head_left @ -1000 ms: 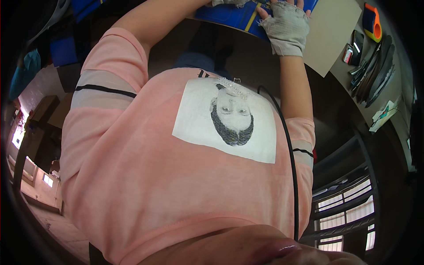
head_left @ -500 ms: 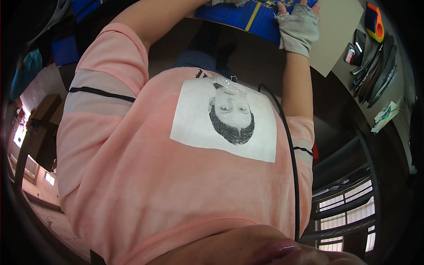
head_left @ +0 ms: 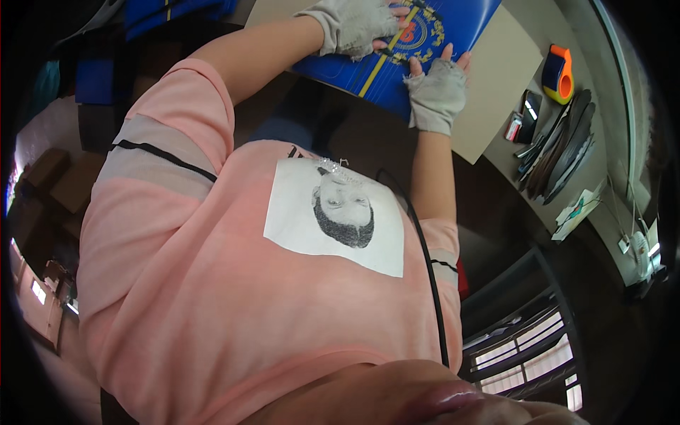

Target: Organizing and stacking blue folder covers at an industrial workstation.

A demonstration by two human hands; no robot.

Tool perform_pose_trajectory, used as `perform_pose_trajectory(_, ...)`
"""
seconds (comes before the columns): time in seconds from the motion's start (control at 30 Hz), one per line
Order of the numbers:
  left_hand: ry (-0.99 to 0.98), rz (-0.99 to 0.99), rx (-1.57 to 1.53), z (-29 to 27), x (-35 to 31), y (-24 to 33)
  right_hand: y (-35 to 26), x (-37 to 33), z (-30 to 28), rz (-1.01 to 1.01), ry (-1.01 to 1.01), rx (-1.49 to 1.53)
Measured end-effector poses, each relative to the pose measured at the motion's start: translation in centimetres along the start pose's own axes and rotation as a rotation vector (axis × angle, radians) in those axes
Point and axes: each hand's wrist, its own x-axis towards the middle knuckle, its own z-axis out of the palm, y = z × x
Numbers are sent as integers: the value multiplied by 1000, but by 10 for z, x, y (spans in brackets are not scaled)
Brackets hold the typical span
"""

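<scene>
A flat blue printed sheet (head_left: 333,67) with a yellow stripe and a ring-shaped gold emblem lies before me at the top of the view. Both my hands wear pale fingerless gloves. My left hand (head_left: 352,27) rests on the sheet left of the emblem, its bare fingers stretched over the yellow stripe. Over the near right part of the sheet lies my right hand (head_left: 439,93), fingers spread and pointing away from me. Neither hand grips anything that I can see. The sheet's far edge is cut off by the frame.
A beige board (head_left: 489,106) extends under the blue sheet. To the right are an orange and blue tape dispenser (head_left: 558,74), a black phone (head_left: 528,115), a stack of dark curved pieces (head_left: 563,149) and a paper scrap (head_left: 575,212). More blue sheets (head_left: 177,15) lie far left.
The view has shifted, bringing more of the sheet and its emblem into the frame. My left hand, mostly cut off before, now shows on the sheet. My right hand remains on it, fingers spread.
</scene>
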Motion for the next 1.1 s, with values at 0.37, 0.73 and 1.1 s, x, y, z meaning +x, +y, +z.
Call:
perform_pose_trajectory(0.37, 128, 24, -79, 0, -6, -2, -1, 1, 1, 16, -33, 13)
perform_pose_trajectory(0.73, 92, 4, -25, 4, -6, 2, 0, -4, 3, -9, 16, 16)
perform_pose_trajectory(1.1, 166, 57, -78, 11, 3, -7, 44, 81, 18, -133, 3, -76)
